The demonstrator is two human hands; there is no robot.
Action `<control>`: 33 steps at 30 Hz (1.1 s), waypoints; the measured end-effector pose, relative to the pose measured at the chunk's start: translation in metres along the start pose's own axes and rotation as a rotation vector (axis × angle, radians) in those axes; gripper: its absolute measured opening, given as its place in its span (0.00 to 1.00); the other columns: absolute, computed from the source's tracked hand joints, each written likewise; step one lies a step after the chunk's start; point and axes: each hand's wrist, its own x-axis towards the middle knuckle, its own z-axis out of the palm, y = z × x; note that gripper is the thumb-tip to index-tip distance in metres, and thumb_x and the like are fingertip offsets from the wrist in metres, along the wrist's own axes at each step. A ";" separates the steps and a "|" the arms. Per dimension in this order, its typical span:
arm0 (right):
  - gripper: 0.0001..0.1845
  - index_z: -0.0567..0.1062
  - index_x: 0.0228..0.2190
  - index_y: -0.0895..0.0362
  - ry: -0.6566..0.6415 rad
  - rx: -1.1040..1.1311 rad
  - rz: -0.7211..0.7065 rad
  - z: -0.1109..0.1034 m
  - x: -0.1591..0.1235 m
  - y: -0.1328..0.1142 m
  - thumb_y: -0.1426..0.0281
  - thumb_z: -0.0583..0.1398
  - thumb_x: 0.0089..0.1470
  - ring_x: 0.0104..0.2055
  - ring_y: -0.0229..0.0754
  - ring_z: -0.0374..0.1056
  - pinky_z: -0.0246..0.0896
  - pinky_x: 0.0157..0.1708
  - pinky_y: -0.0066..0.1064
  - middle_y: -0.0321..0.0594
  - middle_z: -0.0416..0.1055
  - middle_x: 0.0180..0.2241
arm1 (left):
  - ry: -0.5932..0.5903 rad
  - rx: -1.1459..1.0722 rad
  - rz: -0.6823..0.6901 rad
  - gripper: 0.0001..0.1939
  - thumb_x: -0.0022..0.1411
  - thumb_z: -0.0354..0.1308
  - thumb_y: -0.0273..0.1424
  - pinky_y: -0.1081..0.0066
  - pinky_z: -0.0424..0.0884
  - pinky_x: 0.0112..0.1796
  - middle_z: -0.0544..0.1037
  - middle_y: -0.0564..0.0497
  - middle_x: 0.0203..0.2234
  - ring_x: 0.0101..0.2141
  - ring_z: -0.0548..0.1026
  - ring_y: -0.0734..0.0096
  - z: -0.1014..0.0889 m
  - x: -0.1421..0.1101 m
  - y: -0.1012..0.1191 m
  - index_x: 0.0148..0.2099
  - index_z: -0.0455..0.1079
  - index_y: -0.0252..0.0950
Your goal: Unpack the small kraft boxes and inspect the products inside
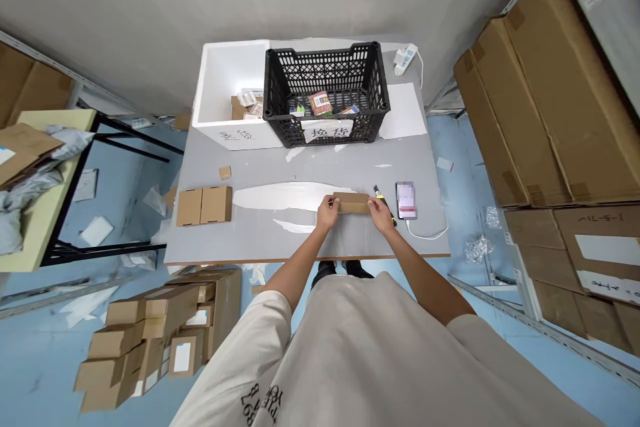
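Note:
A small brown cardboard box (351,203) is held between my two hands near the front of the grey table. My left hand (328,211) grips its left end, and my right hand (381,213) has fingers closed on its right end. Just beyond my right hand lies a yellow and black utility knife (384,204), partly hidden by that hand. Farther right, a phone (406,201) with its screen lit is plugged into a white cable. Two brown cartons (216,205) sit side by side at the table's left, with a tiny cardboard piece (225,173) behind them.
At the back, a white foam box (210,90) stands beside a black plastic crate (327,57); both contain small packages. A power strip (405,59) lies at the back right. Cartons are stacked on the floor (165,320) at left and on shelving (555,93) at right.

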 end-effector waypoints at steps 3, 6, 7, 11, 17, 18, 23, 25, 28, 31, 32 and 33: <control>0.17 0.74 0.43 0.52 0.032 0.021 0.006 0.006 -0.002 0.007 0.58 0.56 0.57 0.47 0.47 0.73 0.65 0.53 0.43 0.41 0.76 0.45 | 0.026 -0.012 0.013 0.09 0.64 0.57 0.36 0.64 0.70 0.47 0.76 0.47 0.43 0.44 0.75 0.66 0.003 -0.004 -0.012 0.45 0.67 0.39; 0.16 0.71 0.43 0.53 0.043 -0.010 0.016 0.011 -0.006 0.021 0.62 0.59 0.53 0.43 0.45 0.74 0.67 0.51 0.42 0.41 0.76 0.43 | 0.015 0.058 -0.031 0.11 0.59 0.59 0.29 0.66 0.70 0.45 0.74 0.50 0.39 0.40 0.75 0.69 0.006 -0.011 -0.033 0.45 0.64 0.38; 0.16 0.71 0.44 0.53 0.036 -0.033 0.023 0.012 -0.007 0.026 0.64 0.60 0.51 0.42 0.45 0.74 0.68 0.50 0.42 0.41 0.76 0.42 | 0.004 0.081 -0.051 0.13 0.58 0.60 0.28 0.66 0.70 0.45 0.74 0.51 0.38 0.39 0.74 0.69 0.006 -0.013 -0.040 0.46 0.63 0.38; 0.22 0.68 0.48 0.53 -0.012 -0.109 0.062 0.014 -0.011 0.043 0.68 0.60 0.49 0.38 0.44 0.73 0.70 0.47 0.43 0.39 0.75 0.39 | -0.035 0.107 -0.095 0.18 0.58 0.60 0.26 0.65 0.69 0.44 0.74 0.52 0.36 0.37 0.75 0.69 0.006 -0.019 -0.057 0.50 0.63 0.39; 0.31 0.67 0.55 0.54 -0.021 -0.122 0.036 0.016 -0.005 0.048 0.69 0.59 0.48 0.38 0.44 0.73 0.69 0.48 0.44 0.42 0.74 0.44 | -0.062 0.090 -0.135 0.24 0.56 0.60 0.25 0.65 0.70 0.44 0.75 0.50 0.38 0.37 0.75 0.69 0.007 -0.012 -0.060 0.55 0.64 0.39; 0.32 0.67 0.56 0.54 -0.020 -0.128 0.022 0.017 -0.004 0.048 0.69 0.59 0.47 0.39 0.44 0.73 0.69 0.49 0.44 0.43 0.73 0.46 | -0.067 0.093 -0.138 0.24 0.56 0.60 0.25 0.65 0.71 0.45 0.75 0.50 0.39 0.37 0.76 0.69 0.007 -0.011 -0.060 0.55 0.64 0.39; 0.35 0.66 0.59 0.55 -0.010 -0.141 -0.024 0.021 -0.004 0.043 0.72 0.57 0.46 0.44 0.44 0.72 0.65 0.55 0.44 0.48 0.69 0.54 | -0.097 0.123 -0.152 0.28 0.56 0.60 0.25 0.62 0.70 0.48 0.77 0.47 0.43 0.41 0.76 0.65 0.007 -0.011 -0.058 0.59 0.63 0.38; 0.37 0.64 0.61 0.55 -0.020 -0.127 -0.021 0.022 -0.005 0.041 0.72 0.57 0.47 0.46 0.45 0.72 0.64 0.56 0.44 0.47 0.69 0.55 | -0.097 0.119 -0.142 0.31 0.57 0.59 0.24 0.62 0.70 0.49 0.76 0.45 0.46 0.44 0.76 0.63 0.008 -0.013 -0.054 0.63 0.60 0.38; 0.39 0.61 0.63 0.55 0.006 -0.051 0.000 0.022 -0.005 0.035 0.68 0.59 0.48 0.48 0.46 0.71 0.65 0.55 0.44 0.47 0.69 0.56 | -0.049 0.071 -0.118 0.32 0.60 0.60 0.28 0.62 0.70 0.50 0.75 0.43 0.49 0.47 0.75 0.62 0.008 -0.016 -0.040 0.65 0.57 0.38; 0.38 0.62 0.62 0.56 0.078 0.087 0.009 0.020 -0.003 0.024 0.61 0.61 0.51 0.50 0.47 0.70 0.67 0.53 0.43 0.50 0.69 0.56 | 0.016 -0.027 -0.049 0.28 0.65 0.57 0.37 0.64 0.71 0.49 0.74 0.43 0.51 0.49 0.75 0.64 0.006 -0.018 -0.023 0.64 0.57 0.40; 0.37 0.64 0.61 0.56 0.099 0.125 0.005 0.019 -0.003 0.021 0.59 0.61 0.52 0.51 0.48 0.70 0.67 0.53 0.43 0.51 0.68 0.55 | 0.037 -0.047 -0.029 0.26 0.66 0.56 0.39 0.64 0.71 0.49 0.74 0.43 0.51 0.49 0.75 0.64 0.005 -0.018 -0.018 0.63 0.58 0.40; 0.35 0.66 0.59 0.57 0.116 0.150 -0.003 0.018 -0.002 0.017 0.57 0.60 0.53 0.51 0.48 0.70 0.67 0.53 0.42 0.52 0.68 0.55 | 0.049 -0.059 -0.012 0.24 0.66 0.55 0.40 0.65 0.71 0.49 0.74 0.43 0.51 0.49 0.75 0.65 0.005 -0.018 -0.014 0.62 0.59 0.40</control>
